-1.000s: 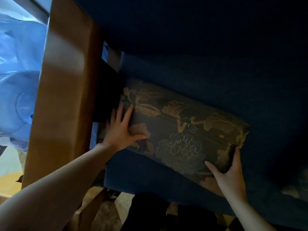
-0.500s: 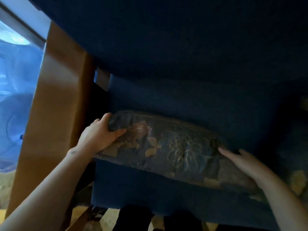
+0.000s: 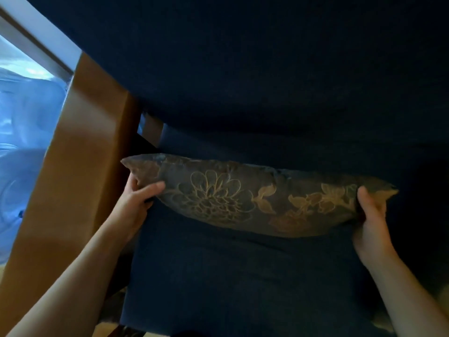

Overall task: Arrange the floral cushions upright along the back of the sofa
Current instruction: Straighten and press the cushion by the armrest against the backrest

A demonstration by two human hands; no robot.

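Observation:
A dark floral cushion [image 3: 243,198] with gold flower embroidery is held lengthwise over the dark blue sofa seat [image 3: 238,276], close in front of the sofa back [image 3: 243,81]. My left hand [image 3: 136,203] grips its left end near the pointed corner, thumb on the front face. At the other end my right hand [image 3: 371,222] clasps the cushion just inside its corner. The cushion's top edge faces up and its lower edge seems to rest on the seat.
A wide brown wooden armrest [image 3: 73,178] runs along the sofa's left side. Beyond it is a bright bluish area with pale fabric [image 3: 21,132]. A sliver of another patterned thing [image 3: 384,323] shows at the lower right edge.
The cushion has been turned and raised from lying flat against the armrest corner to standing on its long edge. Both hands shifted from pressing on it to gripping its two ends.

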